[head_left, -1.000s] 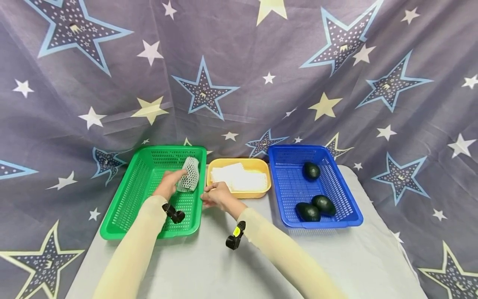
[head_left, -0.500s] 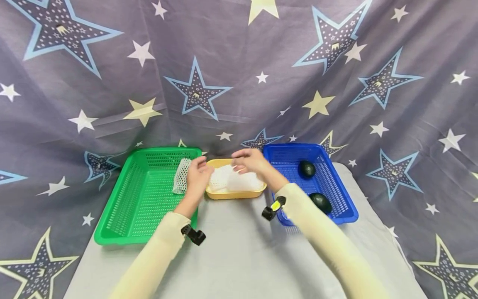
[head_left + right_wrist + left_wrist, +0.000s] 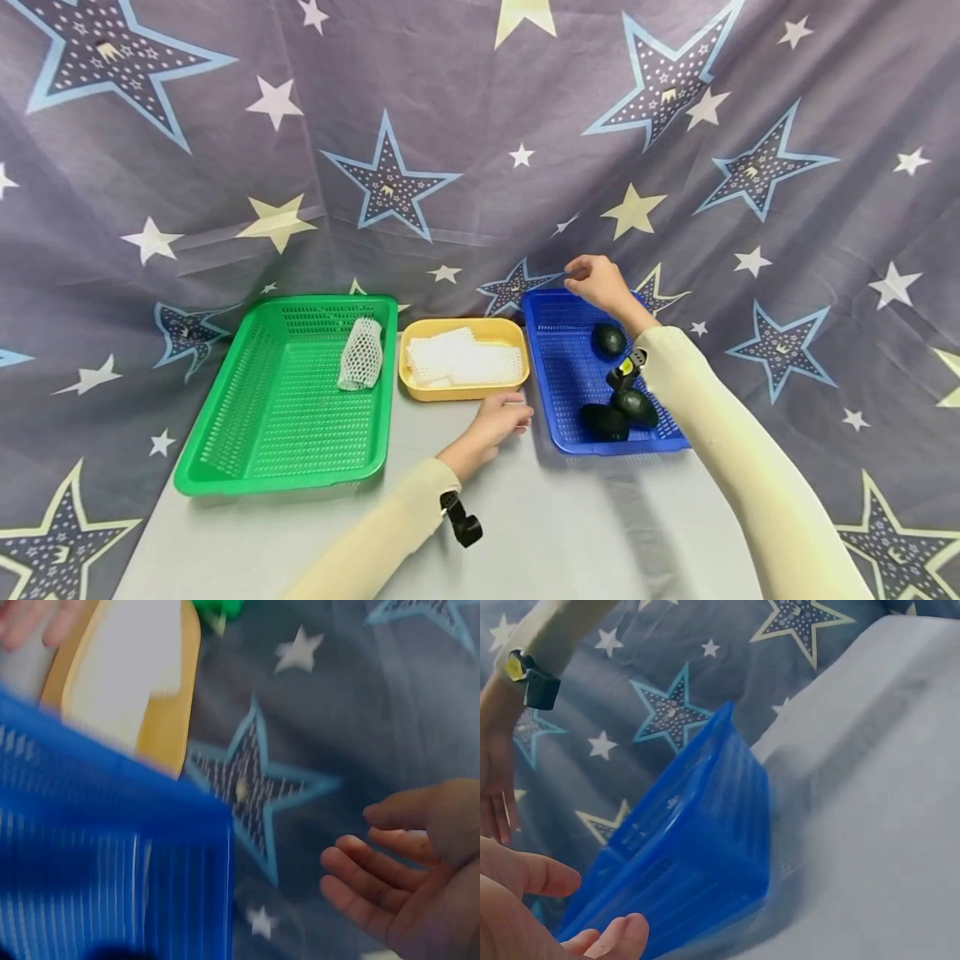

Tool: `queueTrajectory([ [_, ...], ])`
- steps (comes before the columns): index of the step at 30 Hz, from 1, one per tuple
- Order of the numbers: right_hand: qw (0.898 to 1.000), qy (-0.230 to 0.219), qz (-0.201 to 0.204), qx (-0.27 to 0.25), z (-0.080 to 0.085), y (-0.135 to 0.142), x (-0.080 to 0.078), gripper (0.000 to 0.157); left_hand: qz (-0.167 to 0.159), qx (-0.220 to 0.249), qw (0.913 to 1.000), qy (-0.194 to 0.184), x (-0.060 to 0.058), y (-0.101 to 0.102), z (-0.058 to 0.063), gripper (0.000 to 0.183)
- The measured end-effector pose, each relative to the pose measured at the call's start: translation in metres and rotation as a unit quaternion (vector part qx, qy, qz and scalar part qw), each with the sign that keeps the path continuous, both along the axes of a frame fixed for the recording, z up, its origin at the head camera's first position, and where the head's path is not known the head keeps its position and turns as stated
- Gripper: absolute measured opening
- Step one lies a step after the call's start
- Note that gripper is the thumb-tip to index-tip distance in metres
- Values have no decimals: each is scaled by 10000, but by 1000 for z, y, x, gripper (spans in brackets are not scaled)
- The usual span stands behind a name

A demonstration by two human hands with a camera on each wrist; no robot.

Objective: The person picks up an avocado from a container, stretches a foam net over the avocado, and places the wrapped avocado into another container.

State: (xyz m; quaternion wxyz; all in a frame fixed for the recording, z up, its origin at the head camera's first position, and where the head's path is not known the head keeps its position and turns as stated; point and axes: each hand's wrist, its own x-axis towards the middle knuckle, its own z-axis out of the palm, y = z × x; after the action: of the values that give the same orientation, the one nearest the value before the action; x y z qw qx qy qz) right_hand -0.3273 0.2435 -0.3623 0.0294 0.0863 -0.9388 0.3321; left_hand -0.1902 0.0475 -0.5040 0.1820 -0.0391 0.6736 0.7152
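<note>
My right hand hovers over the far edge of the blue basket, fingers loosely bent and holding nothing. Inside that basket lie three dark avocados: one farther back and two near the front, a left one and a right one. My left hand is in front of the yellow tray, its fingers relaxed with nothing between them. White foam net sleeves lie in the tray. A white foam net sleeve rests in the green basket; whether it wraps something is hidden.
The baskets and tray stand in a row on a white-covered table. Behind them hangs a grey curtain printed with stars. The blue basket's wall rises close to my left hand in the left wrist view.
My left hand has let go of the net sleeve in the green basket and moved right, past the tray. My right hand has moved right and up to above the blue basket.
</note>
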Motion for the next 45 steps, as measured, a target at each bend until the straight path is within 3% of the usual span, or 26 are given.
queueTrajectory([
  [7,9929,-4,169,1175,-14,31,-20,37,194,48,9980,-592,-14,21,-9,46],
  [13,9878,-191,257,1523,-36,56,-29,36,444,59,9964,-723,-20,34,-12,50],
  [18,9831,-608,-1,1724,-52,65,-29,40,593,25,9962,-645,-21,38,-12,49],
  [33,9807,-980,-237,1677,-100,88,-34,54,842,-31,9953,-474,-19,46,-15,43],
  [45,9746,-1434,-647,1593,-120,89,-38,63,803,-341,9938,-691,-19,46,-9,35],
])
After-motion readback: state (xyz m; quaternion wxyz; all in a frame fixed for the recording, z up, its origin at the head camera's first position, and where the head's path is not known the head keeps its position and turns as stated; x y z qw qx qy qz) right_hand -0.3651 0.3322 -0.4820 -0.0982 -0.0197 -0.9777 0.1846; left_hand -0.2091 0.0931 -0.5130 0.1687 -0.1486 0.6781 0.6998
